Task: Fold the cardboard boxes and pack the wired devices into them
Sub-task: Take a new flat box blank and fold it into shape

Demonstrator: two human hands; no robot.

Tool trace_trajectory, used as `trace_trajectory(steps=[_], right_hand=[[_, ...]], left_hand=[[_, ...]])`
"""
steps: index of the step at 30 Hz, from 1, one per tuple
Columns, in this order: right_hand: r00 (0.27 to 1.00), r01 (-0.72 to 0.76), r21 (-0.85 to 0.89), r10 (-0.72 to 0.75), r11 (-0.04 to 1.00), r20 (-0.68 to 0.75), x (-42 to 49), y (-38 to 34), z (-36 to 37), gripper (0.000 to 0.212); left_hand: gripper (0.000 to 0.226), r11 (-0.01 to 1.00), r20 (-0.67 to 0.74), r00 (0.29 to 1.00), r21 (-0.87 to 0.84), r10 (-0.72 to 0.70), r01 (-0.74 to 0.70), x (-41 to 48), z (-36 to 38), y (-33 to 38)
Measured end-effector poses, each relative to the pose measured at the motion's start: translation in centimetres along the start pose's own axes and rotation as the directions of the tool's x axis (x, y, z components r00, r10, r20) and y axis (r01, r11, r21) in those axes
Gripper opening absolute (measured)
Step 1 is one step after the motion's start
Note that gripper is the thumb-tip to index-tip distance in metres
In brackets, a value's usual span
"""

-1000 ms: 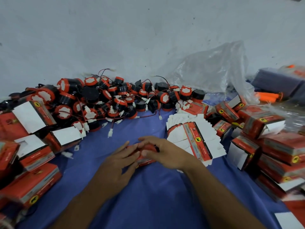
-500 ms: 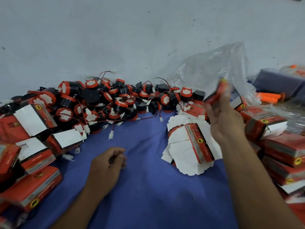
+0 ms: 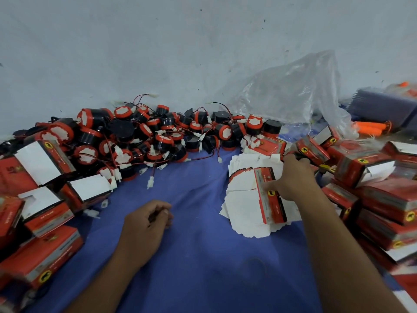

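The left hand [image 3: 146, 224] still rests on the blue cloth [image 3: 198, 256], fingers loosely curled and seemingly empty, with the heap of wired devices [image 3: 144, 136] well beyond its fingertips. The right hand [image 3: 293, 177], which held a filled box up by the packed boxes [image 3: 361, 166] a moment ago, has let it go and dropped onto the stack of flat box blanks [image 3: 246, 206]. Its thumb [image 3: 269, 186] presses the top blank and its fingers bend at the far edge; whether they grip, I cannot tell. One unit looks done, a fresh box begins
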State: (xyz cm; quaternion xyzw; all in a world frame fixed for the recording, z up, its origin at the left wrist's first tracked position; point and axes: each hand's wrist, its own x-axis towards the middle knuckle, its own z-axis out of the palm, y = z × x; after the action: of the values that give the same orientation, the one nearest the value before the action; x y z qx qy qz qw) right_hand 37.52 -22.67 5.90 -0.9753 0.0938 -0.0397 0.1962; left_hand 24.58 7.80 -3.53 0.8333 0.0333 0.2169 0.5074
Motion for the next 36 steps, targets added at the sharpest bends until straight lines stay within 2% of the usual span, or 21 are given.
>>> trace_trajectory(steps=[3,7,9,13,17,19,22,23,24,25,27,28,30,32,33,36], right_hand=[[1.000,0.002,0.125,0.001,0.992,-0.023,0.1,0.1,-1.1,0.074],[0.988,0.096,0.131,-0.078,0.987,-0.136,-0.2,0.1,-2.5,0.044],[0.978,0.116,0.100,-0.097,0.988,-0.183,-0.5,0.0,-3.1,0.039],[0.977,0.124,-0.009,-0.124,0.992,-0.174,-1.2,-0.1,-4.0,0.042],[0.984,0.105,-0.102,-0.118,0.989,-0.133,-2.2,-0.3,-5.8,0.017],[0.974,0.103,-0.105,-0.122,0.989,-0.192,-2.8,-0.1,-7.3,0.011],[0.867,0.279,0.062,-0.224,0.958,-0.445,-4.0,-0.4,-9.3,0.009],[0.829,0.364,0.173,-0.234,0.915,-0.508,-4.5,-1.2,-9.2,0.010],[0.825,0.434,0.316,-0.232,0.844,-0.515,-4.9,-2.3,-8.8,0.010],[0.858,0.461,0.469,-0.243,0.753,-0.453,-5.1,-3.5,-7.9,0.008],[0.909,0.395,0.680,-0.367,0.617,-0.195,-6.0,-5.7,-5.4,0.006],[0.889,0.343,0.732,-0.454,0.588,-0.052,-6.4,-6.4,-4.0,0.005],[0.782,0.271,0.783,-0.603,0.560,0.160,-6.7,-6.8,-1.5,0.007],[0.673,0.233,0.814,-0.692,0.532,0.260,-6.7,-6.8,0.1,0.009],[0.649,0.215,0.828,-0.710,0.518,0.275,-6.7,-6.8,0.4,0.010],[0.666,0.118,0.883,-0.696,0.455,0.270,-6.5,-7.1,1.0,0.010]], left_hand=[[0.028,0.998,0.011,0.999,0.044,0.038,-0.039,-0.2,0.0,0.4],[0.029,0.992,0.030,0.996,0.094,0.080,-0.082,-0.3,-0.1,0.9],[0.030,0.992,0.027,0.997,0.101,0.070,-0.073,-0.3,-0.1,1.1],[0.031,0.986,0.027,0.994,0.121,0.110,-0.112,-0.5,0.0,1.7],[0.036,0.976,0.024,0.988,0.157,0.150,-0.151,-0.6,0.0,1.9],[0.038,0.977,0.028,0.990,0.158,0.140,-0.143,-0.5,0.0,1.9],[0.036,0.984,0.022,0.993,0.135,0.115,-0.117,-0.5,0.0,1.8],[0.032,0.985,0.015,0.993,0.126,0.118,-0.119,-0.5,0.1,1.8],[0.030,0.985,0.005,0.991,0.110,0.136,-0.136,-0.5,0.2,2.0],[0.037,0.980,-0.010,0.985,0.098,0.173,-0.172,-0.6,0.4,2.2],[0.063,0.943,-0.035,0.949,0.128,0.313,-0.306,-0.6,0.7,2.5],[0.078,0.899,-0.018,0.914,0.190,0.406,-0.396,-0.5,0.8,2.6],[0.105,0.780,0.059,0.842,0.346,0.536,-0.521,-0.5,1.2,3.0],[0.118,0.701,0.115,0.816,0.452,0.567,-0.551,-0.6,1.4,3.5],[0.123,0.674,0.148,0.809,0.481,0.568,-0.561,-0.6,1.6,3.7],[0.132,0.613,0.243,0.785,0.510,0.569,-0.603,-1.0,2.2,3.7]])
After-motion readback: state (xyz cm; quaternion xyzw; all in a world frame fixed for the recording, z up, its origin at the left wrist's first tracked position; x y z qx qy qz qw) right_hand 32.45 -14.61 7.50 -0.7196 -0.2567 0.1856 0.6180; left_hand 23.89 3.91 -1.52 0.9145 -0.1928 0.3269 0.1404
